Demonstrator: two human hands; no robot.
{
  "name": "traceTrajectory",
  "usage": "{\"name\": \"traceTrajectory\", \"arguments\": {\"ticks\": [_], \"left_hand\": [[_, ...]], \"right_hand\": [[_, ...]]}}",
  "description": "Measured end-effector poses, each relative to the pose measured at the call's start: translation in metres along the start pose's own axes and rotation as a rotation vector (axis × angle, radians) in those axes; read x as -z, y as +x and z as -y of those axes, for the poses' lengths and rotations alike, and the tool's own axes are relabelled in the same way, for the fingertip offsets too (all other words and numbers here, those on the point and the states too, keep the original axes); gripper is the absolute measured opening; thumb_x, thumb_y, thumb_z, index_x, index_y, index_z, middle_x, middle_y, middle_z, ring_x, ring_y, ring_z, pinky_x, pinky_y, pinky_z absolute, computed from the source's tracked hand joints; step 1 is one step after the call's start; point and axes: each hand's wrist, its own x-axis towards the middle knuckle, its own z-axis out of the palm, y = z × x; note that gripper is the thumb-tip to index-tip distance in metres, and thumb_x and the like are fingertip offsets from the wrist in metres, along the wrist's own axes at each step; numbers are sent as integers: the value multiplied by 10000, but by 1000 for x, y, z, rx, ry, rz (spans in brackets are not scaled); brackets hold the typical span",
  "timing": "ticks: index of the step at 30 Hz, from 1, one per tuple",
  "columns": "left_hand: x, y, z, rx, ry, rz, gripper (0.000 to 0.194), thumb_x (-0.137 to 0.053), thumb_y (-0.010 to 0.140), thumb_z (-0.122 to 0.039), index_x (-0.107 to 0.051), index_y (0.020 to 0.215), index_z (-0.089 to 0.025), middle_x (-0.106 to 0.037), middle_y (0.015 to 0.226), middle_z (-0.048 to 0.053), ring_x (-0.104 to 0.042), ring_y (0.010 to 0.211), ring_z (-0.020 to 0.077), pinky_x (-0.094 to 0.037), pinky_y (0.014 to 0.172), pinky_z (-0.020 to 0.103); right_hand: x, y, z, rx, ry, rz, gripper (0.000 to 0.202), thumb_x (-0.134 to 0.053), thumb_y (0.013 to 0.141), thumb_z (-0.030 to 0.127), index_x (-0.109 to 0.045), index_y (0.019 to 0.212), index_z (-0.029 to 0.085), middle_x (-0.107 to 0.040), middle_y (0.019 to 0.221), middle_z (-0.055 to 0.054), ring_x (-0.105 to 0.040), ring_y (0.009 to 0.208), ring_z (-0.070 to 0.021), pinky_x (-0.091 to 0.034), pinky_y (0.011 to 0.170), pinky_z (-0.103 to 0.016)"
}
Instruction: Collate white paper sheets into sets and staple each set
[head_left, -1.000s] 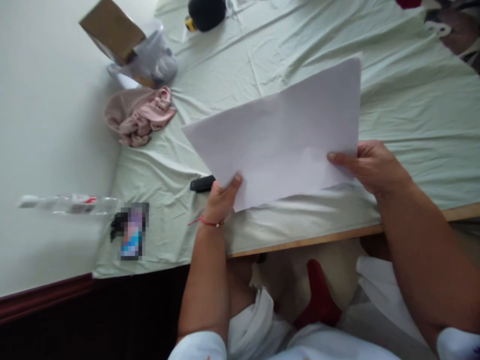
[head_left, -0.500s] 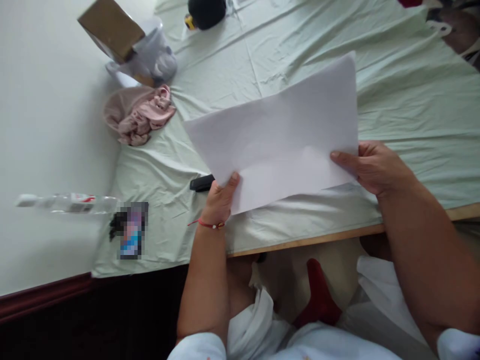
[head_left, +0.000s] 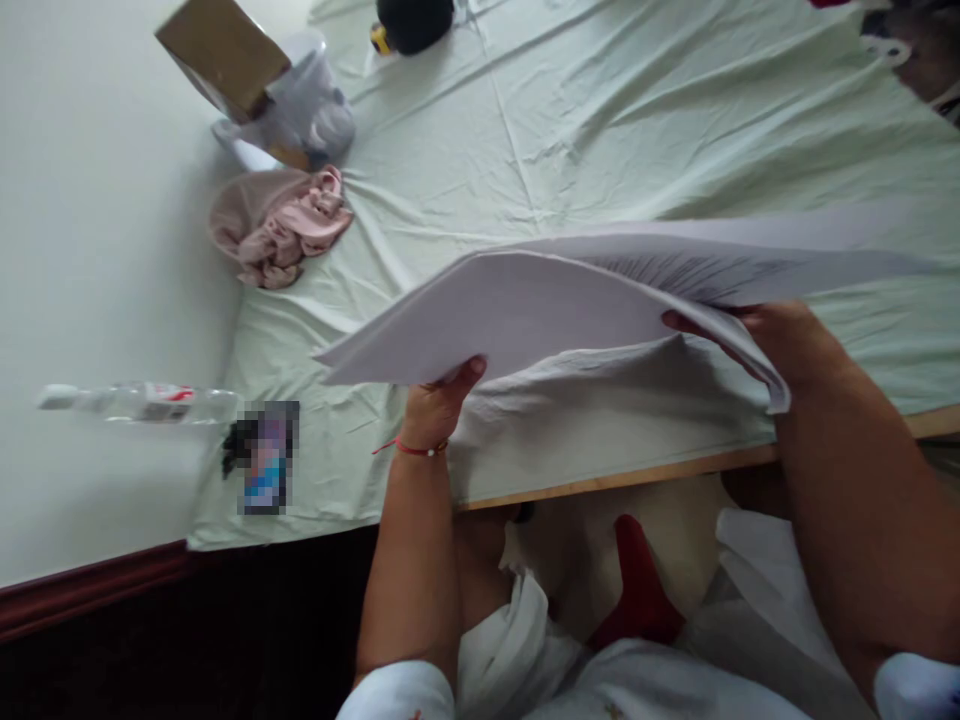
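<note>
White paper sheets point(head_left: 525, 310) arch between my two hands above the light green cloth. My left hand point(head_left: 442, 405), with a red string at its wrist, pinches their lower left part, thumb on top. My right hand point(head_left: 772, 335) grips the right part, where the sheets bend down sharply; some of its fingers are hidden by the paper. Behind the arch, a blurred sheet with dark line marks point(head_left: 697, 275) extends to the right past my right hand.
On the left lie a patterned, pixelated object point(head_left: 266, 460), a clear bottle point(head_left: 161, 403) and pink cloth point(head_left: 289, 230). A cardboard box point(head_left: 225, 60) rests on a plastic bag. Farther back are a black object point(head_left: 415, 22) and a yellow one point(head_left: 380, 40). A wooden edge point(head_left: 615, 480) runs along the front.
The paper, nearly flat before, has bowed upward, and its right end has folded down. A sheet with dark marks now shows behind it. My right hand has turned slightly.
</note>
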Motion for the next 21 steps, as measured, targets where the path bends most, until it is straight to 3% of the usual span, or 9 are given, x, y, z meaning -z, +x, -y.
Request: {"name": "traceTrajectory", "arguments": {"ticks": [4,7,11,15,18,21], "left_hand": [[-2,1,0,32,121,68,485,-845,769,-454,-704,1165,-211,-764,1095,102,-693,1138,273,-501,1132,418],[-3,4,-1,9,102,72,496,-846,773,-465,-704,1174,-211,-759,1149,111,-680,1180,282,-487,1152,415],[-7,6,-3,44,0,31,517,-881,737,-454,-729,1161,-202,-761,1176,100,-664,1235,279,-461,1189,413],[-12,4,-8,226,-235,21,566,-954,612,-440,-758,1094,-218,-791,1111,81,-709,1149,299,-550,1094,449],[-13,1,-12,368,-329,18,557,-985,532,-382,-774,1013,-197,-800,1059,95,-739,1040,305,-612,966,427],[-13,1,-17,423,-347,-2,566,-993,492,-350,-773,982,-172,-802,1038,106,-746,1009,307,-625,921,405]], "right_hand": [[-9,-2,10,49,-33,-9,241,-877,691,89,-768,868,212,-780,973,-33,-712,1005,-238,-601,945,-372],[-10,0,10,27,9,6,126,-874,718,156,-771,788,178,-782,920,-34,-692,854,-178,-594,884,-334],[-5,4,0,13,102,140,130,-885,729,254,-790,779,180,-771,863,-9,-666,801,-125,-567,884,-270],[-2,7,-8,-67,173,122,188,-877,766,348,-814,889,220,-774,866,1,-678,751,-119,-575,717,-225],[-3,8,-8,-125,224,101,142,-851,787,326,-805,878,227,-776,870,-21,-708,773,-150,-607,690,-243],[-3,9,-6,-190,226,97,85,-827,801,277,-791,852,220,-777,884,-38,-703,740,-147,-612,611,-226]]}}
